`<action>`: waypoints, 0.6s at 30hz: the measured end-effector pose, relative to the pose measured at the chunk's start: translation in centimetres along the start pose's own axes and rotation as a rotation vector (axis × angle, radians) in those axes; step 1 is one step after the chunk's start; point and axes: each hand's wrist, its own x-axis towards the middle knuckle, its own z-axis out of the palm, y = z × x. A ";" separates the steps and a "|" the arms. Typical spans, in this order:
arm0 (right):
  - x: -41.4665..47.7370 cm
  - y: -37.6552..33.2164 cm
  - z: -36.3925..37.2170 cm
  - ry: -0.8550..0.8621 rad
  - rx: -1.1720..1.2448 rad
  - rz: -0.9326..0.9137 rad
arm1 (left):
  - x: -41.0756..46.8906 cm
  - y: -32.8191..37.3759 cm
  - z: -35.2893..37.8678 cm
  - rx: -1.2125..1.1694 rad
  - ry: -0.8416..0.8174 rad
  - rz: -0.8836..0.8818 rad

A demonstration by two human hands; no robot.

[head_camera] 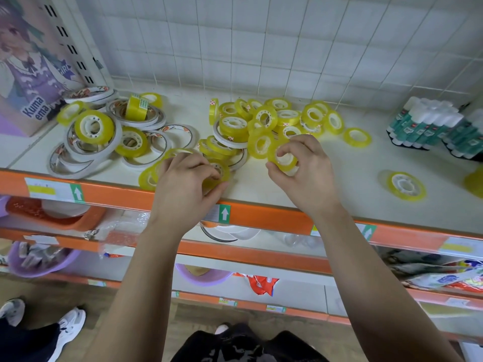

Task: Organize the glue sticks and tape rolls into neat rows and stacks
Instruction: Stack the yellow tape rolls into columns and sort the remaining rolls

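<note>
Gathering loose rolls seems to be the step in hand, going by the head camera. The right hand (303,165) pinches a small yellow tape roll (283,159) between thumb and curled fingers, though whether the roll rests on the shelf (326,194) or hangs just above it cannot be told. The left hand (187,176) curls its fingers round a second yellow roll (219,173) at the shelf's front edge, with other yellow rolls partly hidden under and just left of it. Just beyond the right hand's fingertips lies a jumbled heap of yellow rolls (274,118), some flat, some on edge. Out to the left of the left hand sprawl the wide white rolls (91,145), overlapping, with more yellow ones on top. Well off to the right of the right hand the glue sticks (423,126) stand packed together and look orderly already, and a lone yellow roll (406,188) lies flat nearer that hand. Nothing is stacked yet, so the task looks barely begun. The next move likely calls for laying the two held rolls flat, one squarely on the other, on a bare patch of shelf, cores lined up so the stack does not slide.
</note>
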 end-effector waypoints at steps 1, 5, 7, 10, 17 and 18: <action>-0.1 0.1 -0.1 0.001 -0.001 -0.001 | 0.1 0.1 0.1 0.005 -0.014 -0.011; -0.5 0.2 -0.5 0.008 -0.003 -0.011 | 0.6 0.1 0.3 0.000 -0.045 -0.039; -0.6 0.2 -0.7 0.016 -0.008 -0.016 | 0.7 0.2 0.4 0.008 -0.039 -0.036; -0.9 0.2 -1.1 0.018 0.001 0.000 | 0.7 0.4 0.6 0.036 -0.006 -0.001; -1.7 1.6 -3.5 0.100 0.014 -0.045 | 2.3 3.0 1.1 -0.128 0.097 0.042; -1.9 2.0 -4.0 0.118 0.003 -0.058 | 2.6 3.7 1.1 -0.134 0.102 0.043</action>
